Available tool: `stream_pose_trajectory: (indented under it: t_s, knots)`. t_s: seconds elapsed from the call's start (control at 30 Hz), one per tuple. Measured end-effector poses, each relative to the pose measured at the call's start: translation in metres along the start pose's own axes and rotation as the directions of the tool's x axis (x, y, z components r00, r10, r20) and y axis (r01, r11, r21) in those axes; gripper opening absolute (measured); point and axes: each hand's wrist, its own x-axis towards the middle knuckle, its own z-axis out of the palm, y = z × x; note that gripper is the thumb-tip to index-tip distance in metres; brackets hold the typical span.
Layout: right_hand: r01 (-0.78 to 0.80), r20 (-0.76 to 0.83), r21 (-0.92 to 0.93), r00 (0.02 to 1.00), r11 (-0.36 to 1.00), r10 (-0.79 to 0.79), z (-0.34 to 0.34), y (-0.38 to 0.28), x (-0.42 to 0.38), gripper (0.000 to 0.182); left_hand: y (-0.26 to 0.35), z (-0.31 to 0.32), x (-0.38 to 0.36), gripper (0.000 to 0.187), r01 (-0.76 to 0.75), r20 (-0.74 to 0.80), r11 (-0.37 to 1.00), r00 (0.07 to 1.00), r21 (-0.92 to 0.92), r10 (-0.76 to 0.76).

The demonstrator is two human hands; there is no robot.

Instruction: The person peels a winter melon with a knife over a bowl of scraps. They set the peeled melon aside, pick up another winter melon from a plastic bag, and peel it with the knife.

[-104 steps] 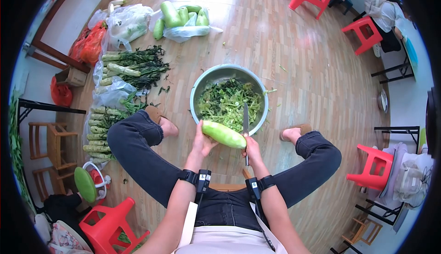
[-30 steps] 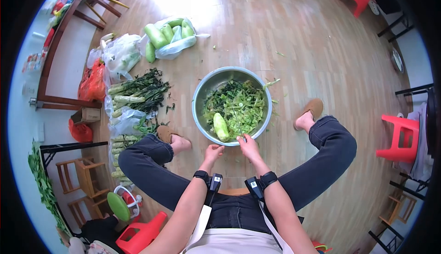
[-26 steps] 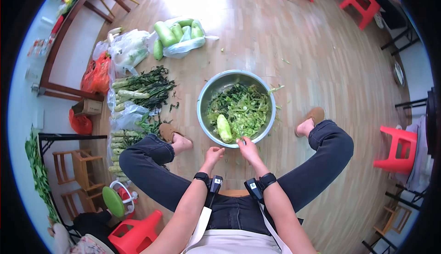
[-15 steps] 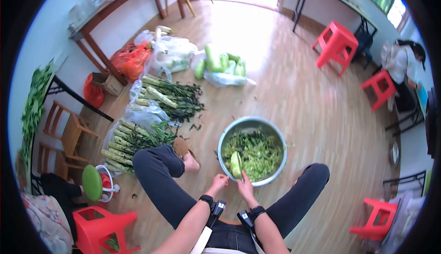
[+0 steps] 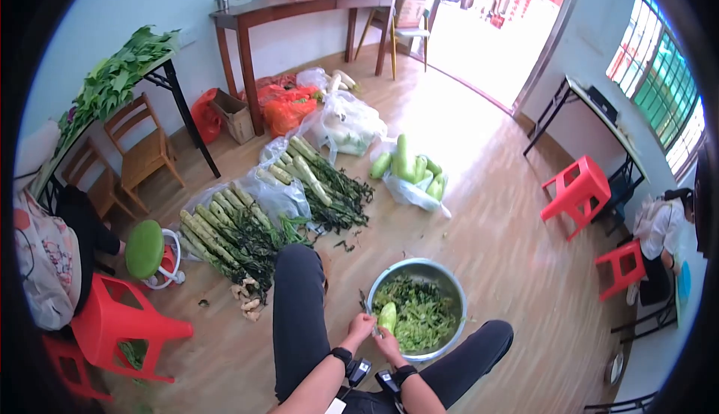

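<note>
The left hand (image 5: pixel 362 327) has moved in close to the right hand (image 5: pixel 386 345), and the view has swung up toward the doorway since the earlier frame. At far left, a person in a patterned garment (image 5: pixel 49 253) sits near a red plastic stool (image 5: pixel 123 329) and a stool with a round green seat (image 5: pixel 144 249). Next come thick pale-green stalks with dark leaves (image 5: pixel 225 223), spread on the floor, and knobby tan roots (image 5: pixel 249 298). The left hand's fingers gather narrowly by the near-left rim of a round silver metal bowl (image 5: pixel 443 279); whether they hold anything cannot be told. An oblong pale-green gourd (image 5: pixel 387 316) lies inside that edge, beside chopped green leaves and stems (image 5: pixel 423 316). The right hand curls at the near rim, its contents too small to tell. The step appears to be close finger work above the gourd; lifting it would call for a freed hand and a firm grip.
</note>
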Motion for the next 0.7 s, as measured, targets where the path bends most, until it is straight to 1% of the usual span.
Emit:
stream_pose_trajectory:
  t_s: [0.07, 0.1, 0.13, 0.2, 0.27, 0.33, 0.37, 0.4, 0.47, 0.5, 0.53, 0.57, 0.6, 0.63, 0.67, 0.7]
  knots:
    - [0.003, 0.000, 0.023, 1.000, 1.000, -0.003, 0.000, -0.001, 0.000, 0.049, -0.009, 0.009, 0.003, 0.028, 0.008, -0.057, 0.991, 0.998, 0.131, 0.000]
    - [0.073, -0.076, 0.019, 0.995, 0.997, -0.071, 0.012, 0.016, 0.008, 0.049, 0.007, 0.006, -0.010, 0.032, 0.071, -0.035, 0.983, 0.997, 0.170, -0.066]
    - [0.069, -0.086, 0.019, 0.994, 0.997, -0.067, 0.013, 0.020, 0.014, 0.049, 0.013, 0.010, -0.014, 0.032, 0.065, -0.026, 0.983, 0.998, 0.172, -0.061]
    - [0.021, -0.039, 0.169, 0.999, 0.985, -0.015, 0.015, 0.034, 0.018, 0.049, 0.019, 0.021, -0.023, 0.035, 0.040, -0.127, 0.939, 0.992, 0.342, 0.004]
    - [0.022, -0.073, 0.177, 0.997, 0.984, -0.009, 0.015, 0.049, 0.024, 0.049, 0.022, 0.031, -0.028, 0.038, 0.031, -0.088, 0.931, 0.996, 0.364, 0.001]
    - [0.006, -0.151, 0.305, 0.988, 0.952, 0.042, 0.011, 0.059, 0.022, 0.050, 0.018, 0.041, -0.028, 0.041, 0.031, -0.070, 0.922, 0.998, 0.386, -0.005]
    - [-0.002, -0.160, 0.310, 0.986, 0.951, 0.054, 0.007, 0.066, 0.019, 0.050, 0.015, 0.046, -0.030, 0.040, -0.011, -0.061, 0.915, 0.997, 0.403, 0.039]
    - [-0.006, -0.197, 0.309, 0.978, 0.951, 0.070, 0.002, 0.070, 0.016, 0.052, 0.011, 0.051, -0.029, 0.040, -0.016, -0.049, 0.912, 0.998, 0.409, 0.040]
    - [-0.006, -0.270, 0.311, 0.958, 0.951, 0.094, -0.005, 0.076, 0.011, 0.056, 0.006, 0.054, -0.023, 0.038, -0.061, 0.138, 0.888, 0.990, 0.455, -0.002]
    - [-0.007, -0.278, 0.322, 0.955, 0.947, 0.101, -0.009, 0.077, 0.010, 0.056, 0.004, 0.052, -0.020, 0.036, -0.117, 0.200, 0.867, 0.980, 0.484, 0.020]
    - [-0.062, -0.278, 0.346, 0.946, 0.936, 0.165, -0.015, 0.079, 0.008, 0.056, 0.003, 0.051, -0.016, 0.036, -0.128, 0.210, 0.859, 0.977, 0.496, 0.025]
    - [-0.117, -0.278, 0.374, 0.932, 0.920, 0.231, -0.018, 0.080, 0.005, 0.057, 0.004, 0.049, -0.011, 0.034, -0.116, 0.260, 0.855, 0.965, 0.506, -0.023]
    - [-0.119, -0.290, 0.395, 0.925, 0.911, 0.247, -0.016, 0.086, 0.007, 0.057, 0.005, 0.048, -0.004, 0.032, -0.108, 0.311, 0.848, 0.948, 0.520, -0.070]
    - [-0.097, -0.360, 0.406, 0.897, 0.909, 0.256, -0.012, 0.096, 0.013, 0.056, 0.001, 0.049, 0.004, 0.028, -0.097, 0.309, 0.878, 0.949, 0.469, -0.061]
    - [-0.076, -0.430, 0.414, 0.862, 0.907, 0.268, -0.008, 0.106, 0.017, 0.056, -0.004, 0.049, 0.012, 0.028, -0.119, 0.330, 0.865, 0.942, 0.487, -0.056]
    - [-0.105, -0.435, 0.371, 0.858, 0.923, 0.272, -0.018, 0.100, 0.010, 0.057, 0.000, 0.049, 0.011, 0.027, -0.054, 0.313, 0.922, 0.947, 0.383, -0.075]
